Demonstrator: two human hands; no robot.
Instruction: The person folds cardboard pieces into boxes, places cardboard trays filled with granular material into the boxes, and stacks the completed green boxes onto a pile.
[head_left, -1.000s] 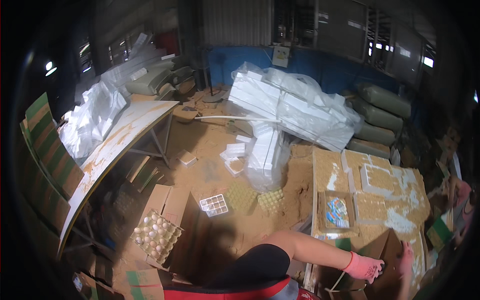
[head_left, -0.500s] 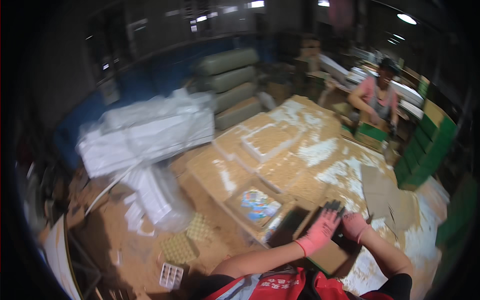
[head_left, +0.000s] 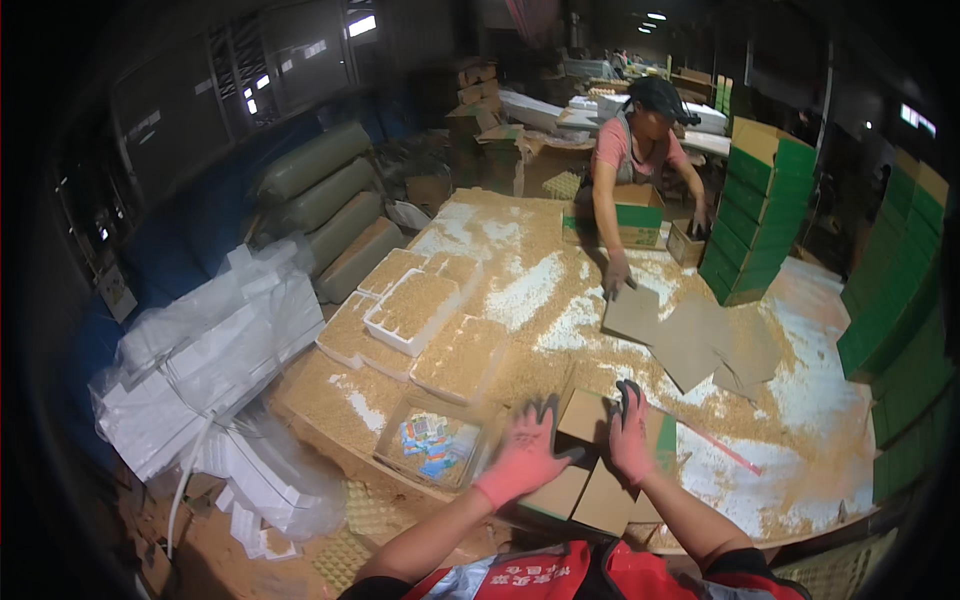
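Cardboard box (head_left: 590, 470), brown w/ green edge strip, flaps unfolded, is set at near edge of the sawdust-strewn table (head_left: 800, 400), directly in front of the wearer. Left hand (head_left: 522, 458), pink glove w/ dark fingertips, is laid on the box's left side, fingers spread flat, nothing pinched. Right hand (head_left: 630, 435), same glove type, is pressed on the box top just right of the left hand, fingers held together & extended, not closed round anything. Shallow tray (head_left: 432, 447) w/ coloured packets is placed just left of the box. White foam tray (head_left: 412, 312) filled w/ sawdust is seen beyond & left of the box. Flat cardboard sheets (head_left: 700, 345) are laid beyond the box, right-centre. Co-worker (head_left: 640, 150) in cap & pink top is stood at far side of the box, one hand rested on a sheet. Green carton stack (head_left: 760, 215) is located far right of the box.
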